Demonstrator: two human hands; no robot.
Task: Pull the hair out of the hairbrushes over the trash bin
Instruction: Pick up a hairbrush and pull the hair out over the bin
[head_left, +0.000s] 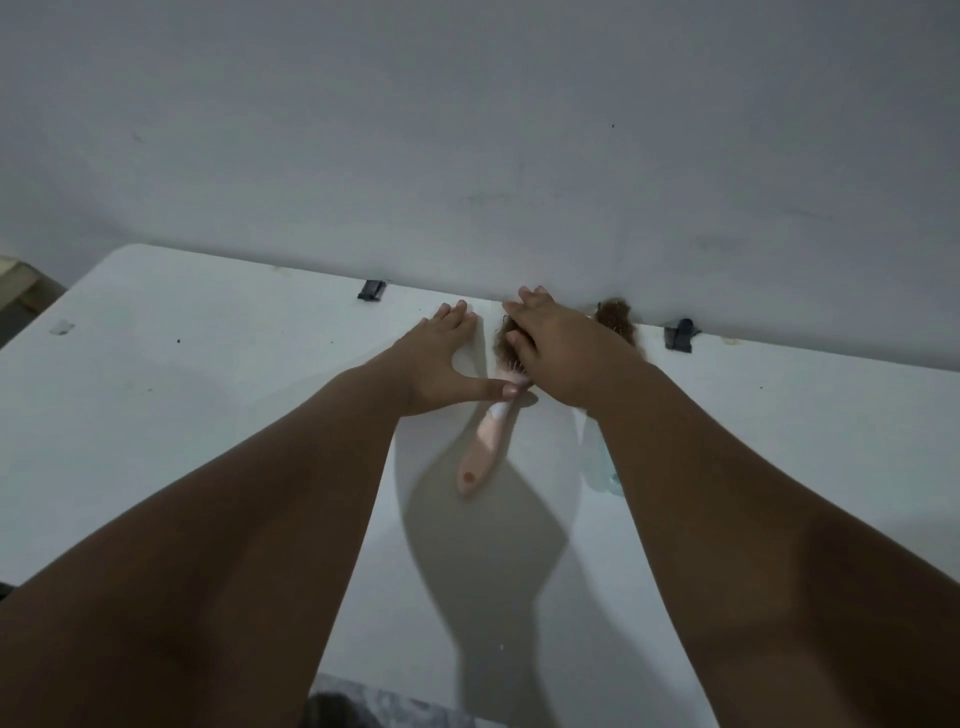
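The pink hairbrush (485, 436) lies on the white table (208, 415), still matted with hair — right hand (556, 348) covers its head, grip unclear; left hand (441, 358) flat, released. No bin in view — barely begun.

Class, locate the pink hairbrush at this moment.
In the head view, the pink hairbrush lies on the white table near the wall, between both hands, its head under the right hand.

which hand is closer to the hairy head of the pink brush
Right. The right hand lies over the pink brush head; the left hand rests flat beside it, thumb by the neck.
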